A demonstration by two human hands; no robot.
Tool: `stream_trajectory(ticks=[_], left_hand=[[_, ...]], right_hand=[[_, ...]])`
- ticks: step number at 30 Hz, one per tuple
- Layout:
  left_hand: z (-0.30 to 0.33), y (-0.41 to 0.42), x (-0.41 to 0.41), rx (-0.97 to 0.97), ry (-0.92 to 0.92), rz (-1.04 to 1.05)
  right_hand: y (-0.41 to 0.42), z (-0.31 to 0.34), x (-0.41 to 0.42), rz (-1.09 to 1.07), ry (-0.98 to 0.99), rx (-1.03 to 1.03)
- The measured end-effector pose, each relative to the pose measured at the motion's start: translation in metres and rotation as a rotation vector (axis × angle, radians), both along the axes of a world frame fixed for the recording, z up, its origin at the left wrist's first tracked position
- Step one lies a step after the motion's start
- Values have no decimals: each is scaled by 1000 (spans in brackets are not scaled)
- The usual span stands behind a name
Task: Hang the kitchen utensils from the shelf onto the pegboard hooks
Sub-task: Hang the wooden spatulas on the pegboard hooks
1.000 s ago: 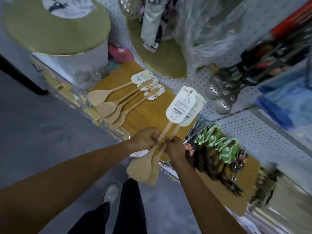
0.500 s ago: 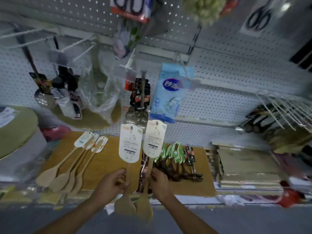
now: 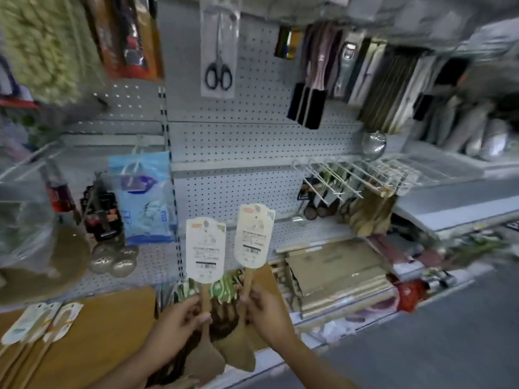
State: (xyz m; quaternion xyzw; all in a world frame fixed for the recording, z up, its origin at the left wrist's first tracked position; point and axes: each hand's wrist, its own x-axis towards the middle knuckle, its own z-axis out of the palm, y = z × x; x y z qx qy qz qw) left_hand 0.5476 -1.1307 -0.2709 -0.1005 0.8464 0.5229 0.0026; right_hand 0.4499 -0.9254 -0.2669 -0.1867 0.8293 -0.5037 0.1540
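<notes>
Now mid-carry: left hand (image 3: 179, 318) curls fingers round the handle of one wooden spatula (image 3: 204, 327); right hand (image 3: 266, 310) grips a second wooden spatula (image 3: 243, 318) likewise; both upright, label cards up, in front of the pegboard (image 3: 238, 136); remaining spatulas (image 3: 36, 329) lie low left of it; next, likely, each card's hole goes onto the wire hooks (image 3: 337, 175) at its right.

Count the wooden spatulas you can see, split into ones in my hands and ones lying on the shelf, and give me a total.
Held upright, one in the left hand and one in the right hand: 2 (left spatula, right spatula)
Lying on the wooden board at lower left: 3 tagged spatulas
Total: 5
</notes>
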Motion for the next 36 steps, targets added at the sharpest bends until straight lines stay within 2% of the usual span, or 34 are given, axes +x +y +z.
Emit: stream_trajectory(ticks=[4,12,18,28,36], left_hand=[[11,70,-45,-101,80,-58],[32,204,-119,-103,167,-180],[45,285,-167,-113,189,-265],[53,381,-257,-132,227,-426],[49,443,-361,-93,240,-545]], right_hand=[[79,8,-33,-52,1,-62],[223,35,-77,-164,112,-136],[311,34,-111,-288,88,-158],[404,39,-168,-451,90,-200],[462,41,-238,-571,101,-215]])
